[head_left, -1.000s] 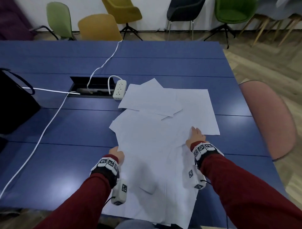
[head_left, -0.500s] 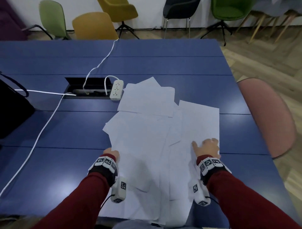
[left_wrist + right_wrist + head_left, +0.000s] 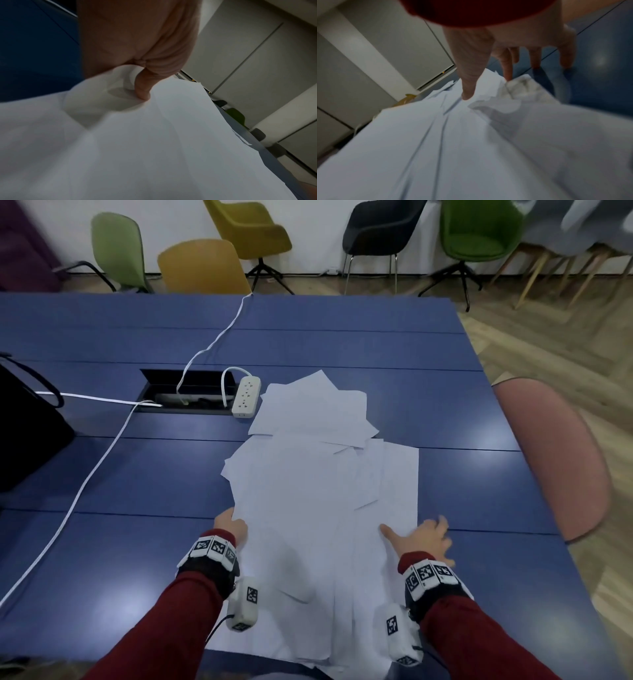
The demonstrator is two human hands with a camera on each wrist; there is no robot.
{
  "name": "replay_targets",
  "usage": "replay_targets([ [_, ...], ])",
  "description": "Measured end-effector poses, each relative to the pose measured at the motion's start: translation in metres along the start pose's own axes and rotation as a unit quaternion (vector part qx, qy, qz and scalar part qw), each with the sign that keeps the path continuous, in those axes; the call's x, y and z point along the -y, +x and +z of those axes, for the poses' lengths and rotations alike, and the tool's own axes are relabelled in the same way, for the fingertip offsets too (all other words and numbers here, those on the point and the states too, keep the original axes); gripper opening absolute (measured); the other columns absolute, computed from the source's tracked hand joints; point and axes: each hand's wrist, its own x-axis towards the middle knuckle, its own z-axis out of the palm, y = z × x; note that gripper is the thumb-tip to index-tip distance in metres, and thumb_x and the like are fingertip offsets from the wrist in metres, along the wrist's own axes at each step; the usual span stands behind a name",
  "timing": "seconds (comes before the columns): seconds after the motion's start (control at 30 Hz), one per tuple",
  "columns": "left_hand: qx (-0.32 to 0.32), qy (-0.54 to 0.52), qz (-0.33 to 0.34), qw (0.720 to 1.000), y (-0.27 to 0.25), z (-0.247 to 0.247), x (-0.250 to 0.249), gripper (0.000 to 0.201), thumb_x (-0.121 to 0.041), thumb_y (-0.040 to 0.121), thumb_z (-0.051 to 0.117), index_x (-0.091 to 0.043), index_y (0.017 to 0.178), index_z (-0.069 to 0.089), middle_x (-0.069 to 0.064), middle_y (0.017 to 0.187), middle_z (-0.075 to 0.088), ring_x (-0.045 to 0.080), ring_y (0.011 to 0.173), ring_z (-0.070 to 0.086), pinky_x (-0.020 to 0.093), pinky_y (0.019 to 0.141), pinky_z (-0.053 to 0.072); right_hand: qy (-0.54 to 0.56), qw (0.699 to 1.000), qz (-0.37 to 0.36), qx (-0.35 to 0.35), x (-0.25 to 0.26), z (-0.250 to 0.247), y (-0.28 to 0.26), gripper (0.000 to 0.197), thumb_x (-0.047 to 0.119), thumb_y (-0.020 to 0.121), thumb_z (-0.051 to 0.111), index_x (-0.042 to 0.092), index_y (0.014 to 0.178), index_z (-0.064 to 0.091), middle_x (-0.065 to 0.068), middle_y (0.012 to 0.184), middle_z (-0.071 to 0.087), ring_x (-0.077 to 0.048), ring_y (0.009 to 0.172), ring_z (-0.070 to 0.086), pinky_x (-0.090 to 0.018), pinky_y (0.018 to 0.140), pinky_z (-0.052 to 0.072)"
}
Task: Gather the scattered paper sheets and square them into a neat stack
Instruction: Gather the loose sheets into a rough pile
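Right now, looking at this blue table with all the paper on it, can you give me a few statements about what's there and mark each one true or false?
1. The paper sheets already form a squared stack. False: they lie fanned and overlapping at different angles.
2. The left hand is at the pile's left edge, its thumb pressing on paper. True.
3. The right hand is a closed fist. False: its fingers are spread, the thumb on paper.
4. A white power strip lies beside the farthest sheets. True.
5. The pink chair stands to the left of the blue table. False: it is on the right.
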Motion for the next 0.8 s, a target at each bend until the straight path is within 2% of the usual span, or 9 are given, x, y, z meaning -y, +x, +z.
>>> replay_targets([
  [0.17,0.043,0.041,0.002,0.998,-0.011,0.003,-0.004,0.047,-0.005,0.088,0.050,-0.001,0.134,0.047,0.010,0.137,0.051,0.031,0.126,0.050,0.033,0.108,0.037,0.096,0.995,0.027,-0.005,-0.003,0.007,-0.013,0.095,0.030,0.059,0.088,-0.007,0.128,0.032,-0.022,0.134,0.034,-0.042,0.110,0.053,-0.047,0.085,0.049],
  [0.27,0.050,0.082,0.017,0.995,-0.017,0.012,-0.001,0.042,-0.014,0.086,0.055,-0.005,0.127,0.052,0.012,0.131,0.057,0.031,0.120,0.055,0.033,0.102,0.041,0.136,0.989,0.042,0.042,0.005,0.006,-0.004,0.069,0.012,0.068,0.081,-0.007,0.121,0.042,-0.028,0.125,0.051,-0.041,0.108,0.058,-0.041,0.085,0.050],
  [0.33,0.054,0.109,0.025,0.992,-0.017,0.015,0.003,0.042,-0.017,0.086,0.052,-0.007,0.128,0.049,0.012,0.131,0.055,0.031,0.118,0.054,0.033,0.101,0.041,0.125,0.989,0.033,0.072,0.007,0.003,0.002,0.040,0.008,0.076,0.070,-0.007,0.111,0.056,-0.026,0.115,0.062,-0.037,0.103,0.062,-0.034,0.076,0.050],
  [0.4,0.056,0.128,0.023,0.990,-0.016,0.016,0.005,0.045,-0.017,0.087,0.051,-0.007,0.130,0.046,0.011,0.134,0.053,0.030,0.119,0.053,0.033,0.103,0.041,0.137,0.986,0.022,0.091,0.005,0.000,0.009,0.028,0.008,0.080,0.064,-0.006,0.104,0.063,-0.023,0.109,0.066,-0.037,0.101,0.063,-0.028,0.072,0.044],
  [0.5,0.060,0.093,0.038,0.993,-0.023,0.020,-0.001,0.041,-0.007,0.090,0.051,0.001,0.131,0.048,0.013,0.134,0.053,0.031,0.123,0.051,0.034,0.105,0.038,0.224,0.970,-0.005,0.094,-0.002,-0.007,0.020,0.019,0.015,0.083,0.064,-0.001,0.094,0.067,-0.020,0.107,0.069,-0.033,0.093,0.063,-0.033,0.081,0.048],
  [0.57,0.058,0.065,0.056,0.995,-0.025,0.026,-0.003,0.039,-0.001,0.090,0.050,0.004,0.129,0.049,0.015,0.134,0.053,0.031,0.124,0.051,0.034,0.104,0.038,0.294,0.948,-0.023,0.120,-0.004,-0.012,0.024,0.023,0.023,0.087,0.063,0.003,0.098,0.065,-0.017,0.113,0.067,-0.028,0.092,0.059,-0.033,0.084,0.046],
  [0.63,0.069,0.052,0.052,0.995,-0.031,0.035,-0.007,0.042,-0.003,0.091,0.051,0.003,0.132,0.046,0.014,0.136,0.052,0.030,0.125,0.050,0.032,0.105,0.037,0.331,0.926,-0.028,0.181,0.000,-0.015,0.022,0.045,0.039,0.087,0.061,0.008,0.120,0.060,-0.004,0.117,0.058,-0.027,0.111,0.056,-0.031,0.095,0.041],
  [0.7,0.087,0.065,0.050,0.993,-0.039,0.047,-0.011,0.045,-0.009,0.091,0.052,-0.002,0.135,0.044,0.012,0.139,0.050,0.027,0.126,0.049,0.030,0.105,0.037,0.320,0.919,-0.037,0.228,0.006,-0.013,0.019,0.064,0.047,0.081,0.065,0.011,0.132,0.051,-0.002,0.123,0.054,-0.026,0.124,0.050,-0.033,0.104,0.038],
  [0.8,0.107,0.056,0.060,0.991,-0.051,0.060,-0.022,0.049,-0.015,0.091,0.055,-0.002,0.136,0.042,0.008,0.135,0.049,0.026,0.130,0.046,0.024,0.102,0.036,0.284,0.933,-0.055,0.216,0.005,-0.008,0.021,0.061,0.019,0.077,0.076,-0.001,0.129,0.051,-0.012,0.125,0.059,-0.022,0.107,0.056,-0.029,0.094,0.041],
])
